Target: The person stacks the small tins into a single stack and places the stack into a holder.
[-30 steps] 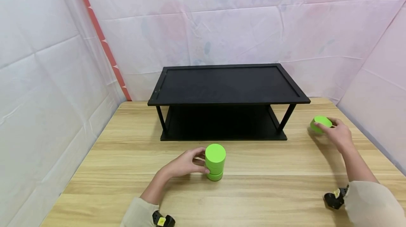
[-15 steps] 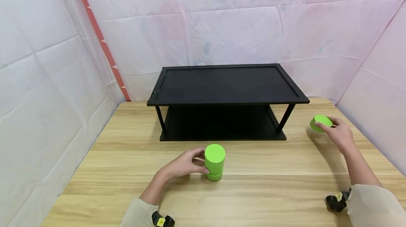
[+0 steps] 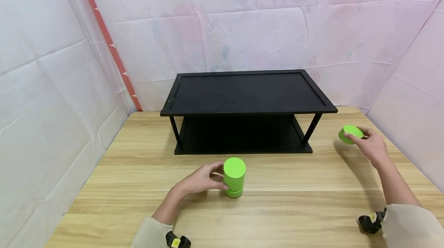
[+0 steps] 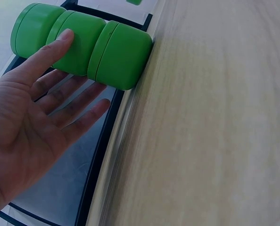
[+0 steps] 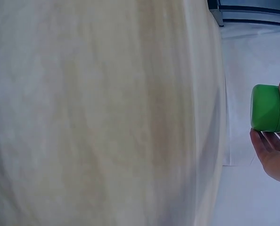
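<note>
Three round green lidded containers stand as an upright stack (image 3: 234, 175) on the table, in front of the black rack. My left hand (image 3: 202, 178) holds the stack from its left side, thumb in front and fingers toward the back. In the left wrist view the thumb lies on the middle container (image 4: 86, 44), and the fingers reach to its far side. Over at the right, my right hand (image 3: 372, 148) grips another green container (image 3: 351, 134) between thumb and fingers. Its shadow falls apart from it, so it hangs above the table.
A black two-level rack (image 3: 248, 93) stands at the back centre of the wooden table (image 3: 277, 217). Pale cloth walls (image 3: 256, 36) enclose the back and both sides. A black wrist camera (image 3: 372, 223) sits below the right forearm, another camera (image 3: 178, 240) by the left sleeve.
The right sleeve and wrist camera have shifted slightly right and down, while the container in my right hand stays nearly in place. My left hand and the stack look still.
</note>
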Motion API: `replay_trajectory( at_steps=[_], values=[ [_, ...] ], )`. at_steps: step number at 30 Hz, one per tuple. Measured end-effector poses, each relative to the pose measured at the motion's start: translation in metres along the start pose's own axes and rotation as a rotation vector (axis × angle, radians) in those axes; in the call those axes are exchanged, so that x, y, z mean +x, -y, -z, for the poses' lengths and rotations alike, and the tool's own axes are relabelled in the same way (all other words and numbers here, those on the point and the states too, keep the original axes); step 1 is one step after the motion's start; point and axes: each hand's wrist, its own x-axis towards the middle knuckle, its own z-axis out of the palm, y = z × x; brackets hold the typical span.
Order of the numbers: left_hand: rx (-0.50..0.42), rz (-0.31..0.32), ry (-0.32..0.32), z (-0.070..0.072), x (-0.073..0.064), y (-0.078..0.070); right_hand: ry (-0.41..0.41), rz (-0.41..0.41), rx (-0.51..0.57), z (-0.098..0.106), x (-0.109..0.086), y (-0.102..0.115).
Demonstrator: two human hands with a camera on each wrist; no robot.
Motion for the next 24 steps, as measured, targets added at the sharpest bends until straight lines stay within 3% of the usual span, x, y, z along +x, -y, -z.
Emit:
replay_trajectory(
  at_steps=[10,24],
  values=[
    [0.008,-0.022,0.004,0.001,0.000,0.001,0.002,0.012,0.023,0.003,-0.004,0.005],
    [0.005,-0.001,-0.005,0.000,0.000,0.001,0.002,0.050,-0.013,0.005,-0.009,0.011]
  ],
)
